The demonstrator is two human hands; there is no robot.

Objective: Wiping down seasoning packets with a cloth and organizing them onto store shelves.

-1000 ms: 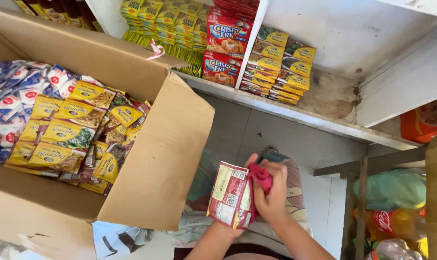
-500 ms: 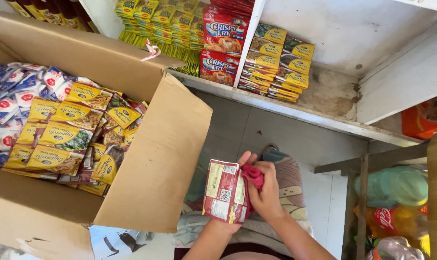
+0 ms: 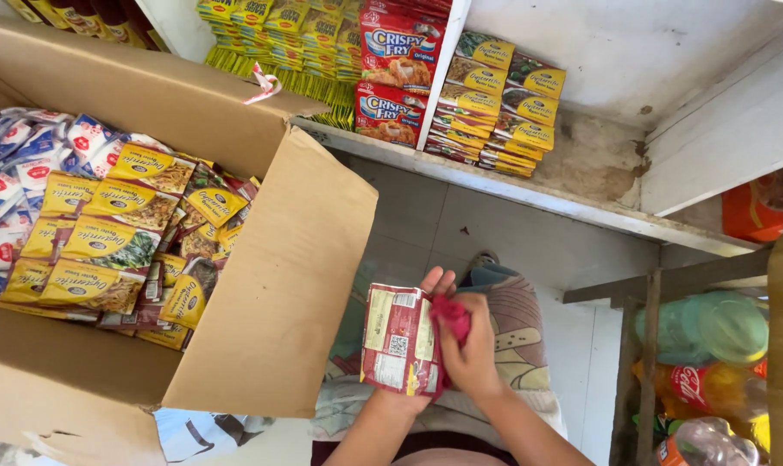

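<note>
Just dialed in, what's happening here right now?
A person holds a stack of red and cream sachet packets in the left hand, while the right hand presses a small red cloth against its edge. Beside them stands an open brown cardboard box full of yellow sachets. Above, a white shelf carries stacked yellow packets and red packets.
</note>
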